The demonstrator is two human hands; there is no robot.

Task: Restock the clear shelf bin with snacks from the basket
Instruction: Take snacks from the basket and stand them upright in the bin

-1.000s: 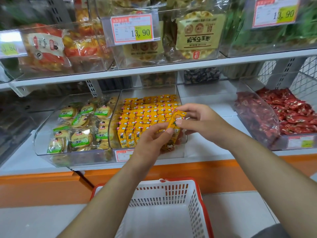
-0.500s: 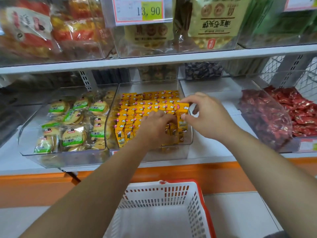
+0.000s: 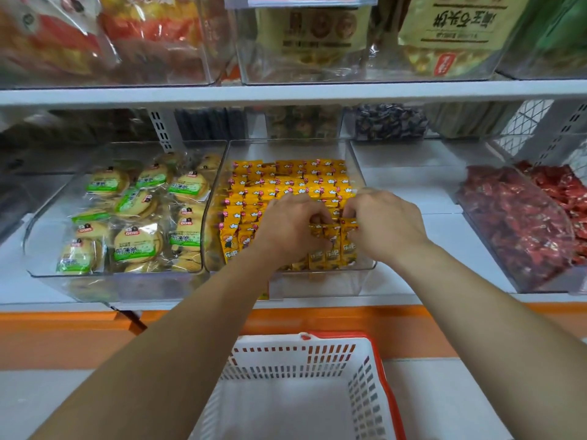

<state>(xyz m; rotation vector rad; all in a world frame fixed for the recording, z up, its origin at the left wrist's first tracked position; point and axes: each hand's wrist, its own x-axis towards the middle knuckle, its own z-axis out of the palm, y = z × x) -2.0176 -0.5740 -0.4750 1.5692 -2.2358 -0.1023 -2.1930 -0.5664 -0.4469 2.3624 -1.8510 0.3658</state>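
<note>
On the lower shelf, at twelve o'clock from the white basket [image 3: 305, 357]: the clear shelf bin [image 3: 317, 282], packed with upright rows of yellow snack packets [image 3: 286, 176]. Both hands inside it, toward its five o'clock corner. Left hand [image 3: 290, 228] knuckles up, fingers curled down over the tops of the front-row packets [image 3: 330, 246], gripping them. Right hand [image 3: 386, 225] just beside it at three o'clock, fingers likewise hooked round the tops of the same row. Those packets upright against the bin's front wall. At nine o'clock of the bin, just beside it, green-labelled round biscuits [image 3: 136, 246] in another clear bin. At three o'clock, well apart, red-wrapped sweets [image 3: 521, 223]. Basket red-rimmed, at six o'clock below the shelf edge.
</note>
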